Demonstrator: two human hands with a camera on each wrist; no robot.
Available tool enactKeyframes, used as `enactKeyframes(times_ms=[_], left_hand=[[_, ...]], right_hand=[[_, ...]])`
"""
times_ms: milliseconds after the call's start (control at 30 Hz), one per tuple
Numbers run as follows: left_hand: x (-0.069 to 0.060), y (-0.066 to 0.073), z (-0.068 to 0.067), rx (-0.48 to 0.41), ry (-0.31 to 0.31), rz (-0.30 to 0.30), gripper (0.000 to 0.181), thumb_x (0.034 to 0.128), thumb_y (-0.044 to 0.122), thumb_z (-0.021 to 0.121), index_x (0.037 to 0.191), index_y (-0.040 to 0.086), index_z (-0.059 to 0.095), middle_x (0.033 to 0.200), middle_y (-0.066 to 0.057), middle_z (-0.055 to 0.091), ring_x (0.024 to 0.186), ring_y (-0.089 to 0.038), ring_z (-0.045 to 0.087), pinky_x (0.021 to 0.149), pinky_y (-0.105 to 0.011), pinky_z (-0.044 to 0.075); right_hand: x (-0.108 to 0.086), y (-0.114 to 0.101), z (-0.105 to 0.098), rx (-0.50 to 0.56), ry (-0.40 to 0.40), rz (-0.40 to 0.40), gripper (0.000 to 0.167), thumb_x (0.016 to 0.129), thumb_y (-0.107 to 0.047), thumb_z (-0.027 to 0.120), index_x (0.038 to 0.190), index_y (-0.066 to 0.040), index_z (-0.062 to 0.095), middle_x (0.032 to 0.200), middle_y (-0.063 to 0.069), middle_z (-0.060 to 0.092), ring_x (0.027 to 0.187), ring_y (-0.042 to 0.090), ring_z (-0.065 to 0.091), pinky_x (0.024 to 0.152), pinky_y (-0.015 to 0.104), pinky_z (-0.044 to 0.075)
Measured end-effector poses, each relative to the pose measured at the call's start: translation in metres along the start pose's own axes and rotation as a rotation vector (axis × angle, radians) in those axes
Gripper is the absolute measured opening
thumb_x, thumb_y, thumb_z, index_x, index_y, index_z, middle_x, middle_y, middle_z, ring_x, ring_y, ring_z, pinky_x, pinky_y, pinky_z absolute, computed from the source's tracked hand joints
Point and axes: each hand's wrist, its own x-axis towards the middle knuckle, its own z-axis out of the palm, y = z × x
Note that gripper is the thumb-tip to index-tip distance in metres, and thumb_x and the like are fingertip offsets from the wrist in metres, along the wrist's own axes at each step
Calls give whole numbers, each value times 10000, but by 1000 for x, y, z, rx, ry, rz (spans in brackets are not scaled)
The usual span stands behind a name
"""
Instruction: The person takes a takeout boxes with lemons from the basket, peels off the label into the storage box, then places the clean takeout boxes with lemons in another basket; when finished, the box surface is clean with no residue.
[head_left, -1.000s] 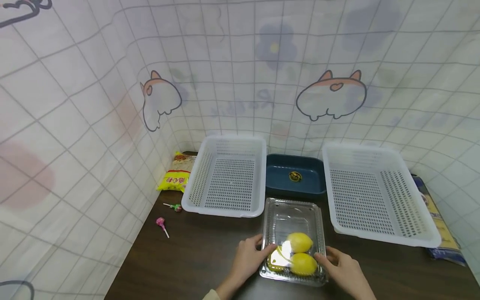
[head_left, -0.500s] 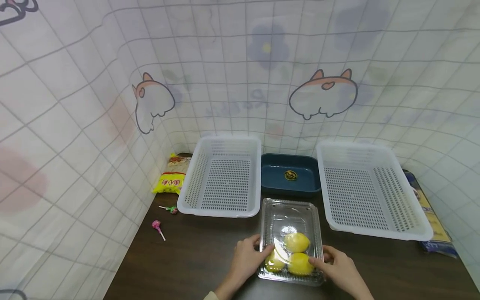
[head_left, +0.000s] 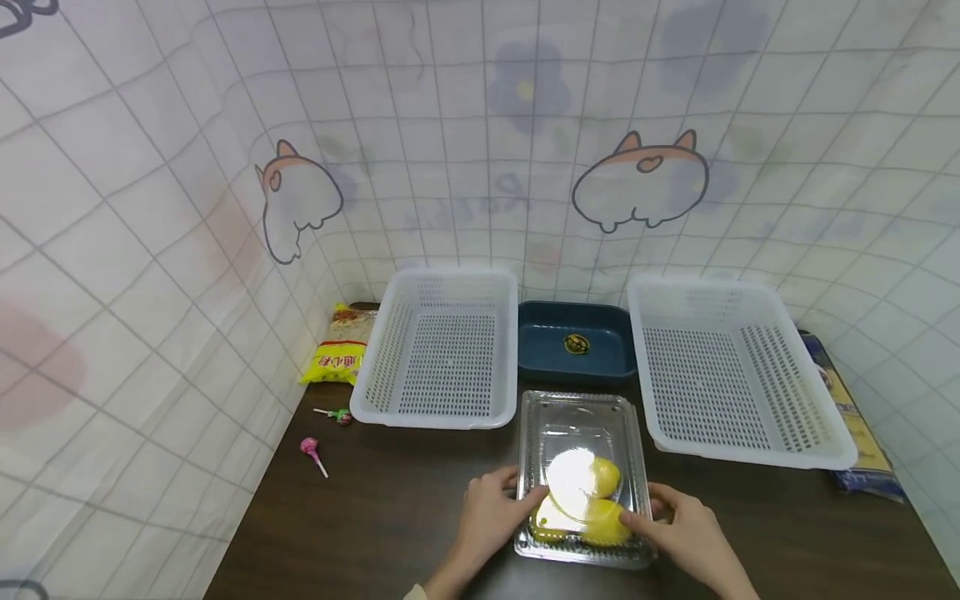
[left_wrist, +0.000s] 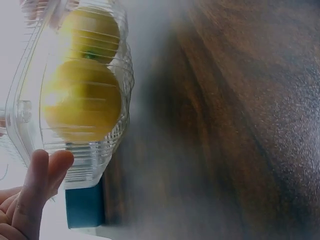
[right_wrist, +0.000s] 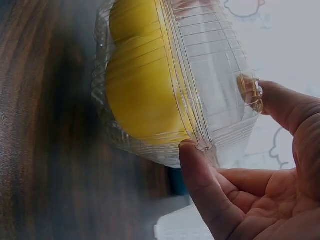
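Observation:
A clear plastic clamshell container (head_left: 581, 433) with a ridged rim sits between my two hands, its lid closed. Three yellow lemons (head_left: 606, 523) lie inside at the near end, partly lost under bright glare. My left hand (head_left: 487, 515) grips the left side, thumb over the lid's edge. On the right side, my right hand (head_left: 692, 533) holds the container with its thumb on top and fingers around the edge. Close up in the right wrist view, thumb and fingers (right_wrist: 200, 175) pinch the container's seam. Two lemons (left_wrist: 82, 100) show through the ridged wall in the left wrist view.
White perforated baskets stand left (head_left: 435, 421) and right (head_left: 757, 454), with a dark blue tray (head_left: 577, 375) between them holding a small patterned item (head_left: 576, 343). Two lollipops (head_left: 309, 447) and a yellow packet (head_left: 337, 354) lie at left. Another packet (head_left: 862, 442) lies far right.
The head view has turned slightly, so everything sits a little further left in it. Glare on the lid has spread over the lemons. Both hands keep their hold on the container.

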Motion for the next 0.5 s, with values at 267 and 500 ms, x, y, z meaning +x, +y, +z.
enactKeyframes(times_ms=[267, 500], left_hand=[[-1, 11, -11, -39, -30, -42, 563, 783, 530, 767, 1113, 75, 742, 937, -100, 798, 776, -144, 768, 718, -311, 600], [-1, 24, -22, -142, -31, -26, 595, 806, 544, 754, 1133, 48, 719, 978, -144, 788, 676, -97, 758, 627, -212, 579]], right_hand=[[-7, -10, -8, 0, 20, 0, 761, 856, -440, 743, 1380, 67, 524, 956, 35, 722, 754, 79, 664, 587, 248, 535], [-17, -23, -22, -34, 44, 3, 802, 870, -479, 719, 1417, 61, 490, 1050, 50, 732, 747, 56, 650, 598, 232, 519]])
